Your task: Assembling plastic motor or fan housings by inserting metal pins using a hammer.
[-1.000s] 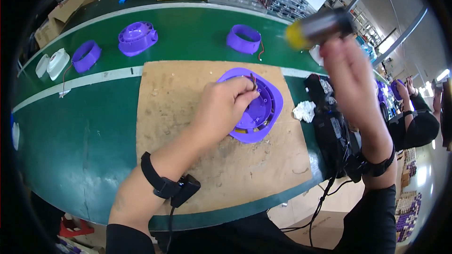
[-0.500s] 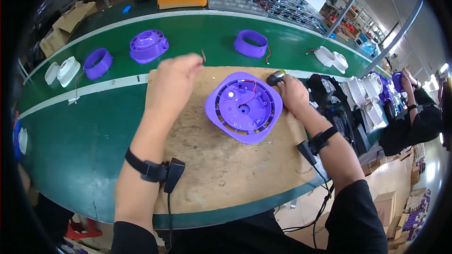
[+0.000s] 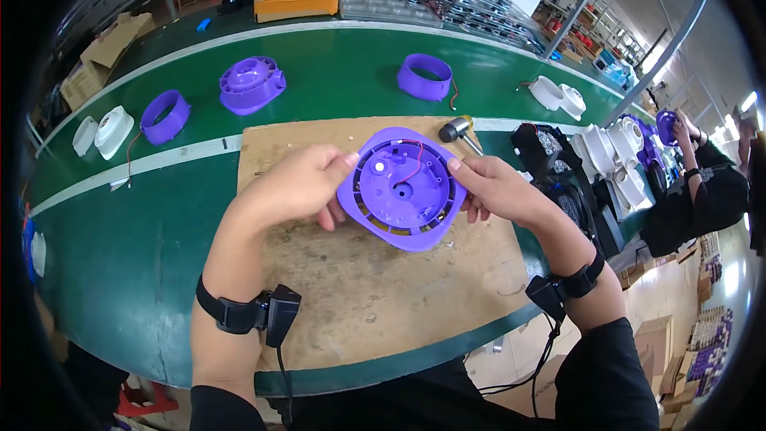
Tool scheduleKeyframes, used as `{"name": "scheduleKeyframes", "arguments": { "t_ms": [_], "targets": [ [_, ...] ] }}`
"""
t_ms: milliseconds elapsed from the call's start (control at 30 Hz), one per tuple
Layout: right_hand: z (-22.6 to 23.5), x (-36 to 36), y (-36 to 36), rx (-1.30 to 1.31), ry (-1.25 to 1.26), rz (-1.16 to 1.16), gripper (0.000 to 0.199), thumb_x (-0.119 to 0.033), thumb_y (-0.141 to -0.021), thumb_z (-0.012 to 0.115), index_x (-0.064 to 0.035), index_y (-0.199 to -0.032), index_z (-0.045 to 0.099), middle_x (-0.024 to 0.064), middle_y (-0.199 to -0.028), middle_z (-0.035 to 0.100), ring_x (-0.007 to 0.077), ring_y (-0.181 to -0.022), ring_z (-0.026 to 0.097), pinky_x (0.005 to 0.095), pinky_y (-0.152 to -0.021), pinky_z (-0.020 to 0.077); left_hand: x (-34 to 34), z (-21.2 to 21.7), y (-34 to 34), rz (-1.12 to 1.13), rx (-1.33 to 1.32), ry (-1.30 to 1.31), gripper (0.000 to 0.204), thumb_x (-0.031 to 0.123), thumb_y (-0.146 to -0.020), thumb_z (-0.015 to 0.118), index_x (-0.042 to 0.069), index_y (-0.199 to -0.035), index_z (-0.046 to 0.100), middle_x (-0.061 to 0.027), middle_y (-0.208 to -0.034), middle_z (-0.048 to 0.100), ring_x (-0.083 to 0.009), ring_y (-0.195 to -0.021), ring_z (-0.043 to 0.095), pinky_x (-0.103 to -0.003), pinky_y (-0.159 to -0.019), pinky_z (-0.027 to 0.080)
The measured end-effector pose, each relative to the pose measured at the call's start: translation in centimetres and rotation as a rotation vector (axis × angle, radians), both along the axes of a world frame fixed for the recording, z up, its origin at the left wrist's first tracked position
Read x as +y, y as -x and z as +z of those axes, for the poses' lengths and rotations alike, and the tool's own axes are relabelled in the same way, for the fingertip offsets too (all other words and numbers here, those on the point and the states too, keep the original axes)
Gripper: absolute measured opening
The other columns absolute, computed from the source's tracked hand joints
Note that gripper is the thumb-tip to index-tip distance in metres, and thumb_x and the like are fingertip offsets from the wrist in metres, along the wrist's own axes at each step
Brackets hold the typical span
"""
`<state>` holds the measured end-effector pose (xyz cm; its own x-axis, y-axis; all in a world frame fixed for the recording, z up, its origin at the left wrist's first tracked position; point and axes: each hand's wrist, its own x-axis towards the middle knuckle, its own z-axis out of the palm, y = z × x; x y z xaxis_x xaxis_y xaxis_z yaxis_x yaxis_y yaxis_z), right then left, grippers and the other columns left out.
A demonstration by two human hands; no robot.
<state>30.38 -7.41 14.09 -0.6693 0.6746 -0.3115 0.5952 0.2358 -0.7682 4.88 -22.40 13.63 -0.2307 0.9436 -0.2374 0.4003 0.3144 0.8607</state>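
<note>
A purple plastic housing (image 3: 403, 191) with rounded corners lies on the brown board, its inside facing up. A thin red wire curls in its round middle, beside a small white spot. My left hand (image 3: 307, 183) is closed on the housing's left edge, thumb on the rim and fingers lower down. At the opposite edge, my right hand (image 3: 499, 187) grips the rim, thumb on top and fingers curled under. Just beyond the right hand lies a hammer (image 3: 457, 128) with a black head, its handle partly hidden by that hand.
The brown board (image 3: 375, 295) rests on a green table. On the green strip behind stand purple rings (image 3: 425, 77), a purple domed part (image 3: 252, 84) and white housings (image 3: 114, 132). A black bag (image 3: 550, 152) and stacked white parts (image 3: 610, 148) sit at right, near another person.
My right hand has let go of the hammer and taken the housing's right edge. My left hand has come down to the left edge; the small thin thing it held no longer shows.
</note>
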Motion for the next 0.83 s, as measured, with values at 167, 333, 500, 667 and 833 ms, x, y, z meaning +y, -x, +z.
{"name": "scheduleKeyframes", "arguments": {
  "t_ms": [167, 333, 500, 667, 833],
  "targets": [
    [1.0, -0.4, 0.2, 0.189, 0.125, -0.015, 0.048, -0.049, -0.106, 0.047, -0.0078, -0.086, 0.062, 0.0011, -0.070, 0.064, 0.0085, -0.056, 0.062, 0.0213, -0.050, 0.0482, -0.8, 0.6, 0.5, -0.106, -0.101, 0.053, 0.037, 0.035, -0.108, 0.047, -0.001, -0.107, 0.056, -0.0101, -0.084, 0.069, -0.0158, -0.057, 0.068, -0.030, -0.047, 0.048],
    [8.2, -3.4, 0.5, 0.366, -0.072, -0.030, 0.037, -0.043, -0.102, 0.060, -0.0085, -0.091, 0.065, -0.0032, -0.071, 0.062, 0.0046, -0.056, 0.060, 0.0177, -0.051, 0.0450, -3.7, 4.8, 0.1, 0.011, -0.315, -0.348, 0.052, 0.044, -0.107, 0.048, -0.001, -0.133, 0.052, -0.0098, -0.096, 0.067, -0.0170, -0.069, 0.071, -0.026, -0.052, 0.051],
    [9.6, -5.6, 0.8, 0.411, -1.319, 0.207, 0.016, -0.014, -0.089, 0.074, -0.0014, -0.088, 0.063, 0.0085, -0.082, 0.063, 0.0234, -0.068, 0.060, 0.0323, -0.059, 0.0484, -4.6, 5.9, -0.4, -0.016, -0.515, -0.476, 0.075, 0.061, -0.104, 0.037, -0.002, -0.145, 0.043, -0.0143, -0.123, 0.065, -0.0218, -0.105, 0.069, -0.033, -0.087, 0.056],
    [4.6, -5.2, 1.9, 0.615, -1.784, 0.540, 0.021, -0.008, -0.067, 0.072, -0.0065, -0.085, 0.063, 0.0094, -0.095, 0.064, 0.0268, -0.087, 0.068, 0.0365, -0.070, 0.0574, -2.5, 4.2, -1.2, 0.166, -1.137, -0.663, 0.058, 0.048, -0.104, 0.050, 0.000, -0.136, 0.055, -0.0135, -0.127, 0.066, -0.0233, -0.109, 0.068, -0.037, -0.098, 0.054],
    [2.3, -4.8, 2.1, 0.629, -1.530, 0.369, 0.025, -0.009, -0.067, 0.076, -0.0065, -0.089, 0.065, 0.0135, -0.104, 0.066, 0.0314, -0.094, 0.069, 0.0375, -0.078, 0.0573, -2.9, 3.6, -1.4, 0.259, -1.023, -0.768, 0.047, 0.029, -0.095, 0.072, 0.000, -0.130, 0.060, -0.0080, -0.119, 0.070, -0.0183, -0.106, 0.068, -0.035, -0.095, 0.056]
  ]
}}
